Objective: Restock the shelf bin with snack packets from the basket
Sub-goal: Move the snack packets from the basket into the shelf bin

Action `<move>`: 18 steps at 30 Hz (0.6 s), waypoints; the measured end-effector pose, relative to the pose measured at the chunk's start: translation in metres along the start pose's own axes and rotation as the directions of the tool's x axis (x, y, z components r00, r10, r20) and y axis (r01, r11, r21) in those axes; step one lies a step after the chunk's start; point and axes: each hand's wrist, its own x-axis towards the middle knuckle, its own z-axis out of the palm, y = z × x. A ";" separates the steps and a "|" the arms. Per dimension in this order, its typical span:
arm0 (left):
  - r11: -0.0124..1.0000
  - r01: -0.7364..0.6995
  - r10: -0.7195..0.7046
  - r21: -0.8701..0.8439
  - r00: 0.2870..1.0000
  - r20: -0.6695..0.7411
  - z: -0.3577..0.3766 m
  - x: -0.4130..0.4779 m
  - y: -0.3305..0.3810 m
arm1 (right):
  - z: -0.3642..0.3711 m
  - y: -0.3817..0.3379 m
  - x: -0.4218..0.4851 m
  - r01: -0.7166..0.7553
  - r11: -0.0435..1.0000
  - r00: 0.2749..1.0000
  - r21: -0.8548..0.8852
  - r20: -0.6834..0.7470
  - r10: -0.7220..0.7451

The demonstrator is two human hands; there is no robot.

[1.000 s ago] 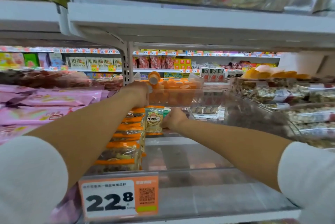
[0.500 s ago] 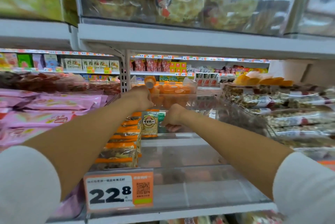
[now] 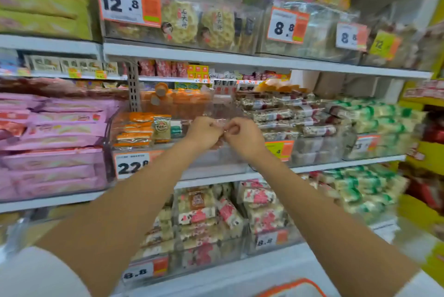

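The clear shelf bin [image 3: 216, 156] with the 22.8 price tag [image 3: 132, 165] sits on the middle shelf. Orange-banded snack packets [image 3: 134, 133] are stacked along its left side, and one packet [image 3: 162, 129] stands upright beside them. The bin's right half shows bare floor. My left hand [image 3: 204, 132] and my right hand [image 3: 243, 136] meet knuckle to knuckle above the bin's front right part, fingers curled. A faint clear glint lies between them; I cannot tell what it is. The basket's orange rim [image 3: 294, 286] shows at the bottom edge.
Pink packets [image 3: 55, 133] fill the bin to the left, nut bars [image 3: 288, 114] and green-wrapped snacks [image 3: 374, 116] those to the right. A shelf with 12.8 and 8.8 tags runs overhead. Below, bins hold pink-and-white packets [image 3: 259, 203].
Both hands have drawn back from deep inside the bin to its front and come together. The view has pulled back and up, now showing the shelves above and below.
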 end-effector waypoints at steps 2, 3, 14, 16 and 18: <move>0.998 0.049 -0.045 -0.049 0.996 0.082 0.028 -0.026 -0.006 | -0.014 0.022 -0.037 -0.080 0.995 0.997 0.064 0.024 0.079; 0.995 0.081 -0.074 -0.056 0.991 0.114 0.043 -0.039 -0.013 | -0.017 0.036 -0.056 -0.124 0.988 0.992 0.091 0.033 0.121; 0.923 0.386 -0.356 0.011 0.839 0.411 0.197 -0.147 -0.140 | 0.005 0.202 -0.232 -0.456 0.886 0.888 0.090 0.108 0.446; 0.890 0.454 -0.418 0.022 0.798 0.435 0.215 -0.160 -0.165 | 0.017 0.229 -0.256 -0.503 0.863 0.861 0.056 0.125 0.494; 0.869 0.493 -0.457 0.037 0.772 0.441 0.230 -0.170 -0.193 | 0.032 0.259 -0.278 -0.547 0.837 0.830 0.031 0.149 0.537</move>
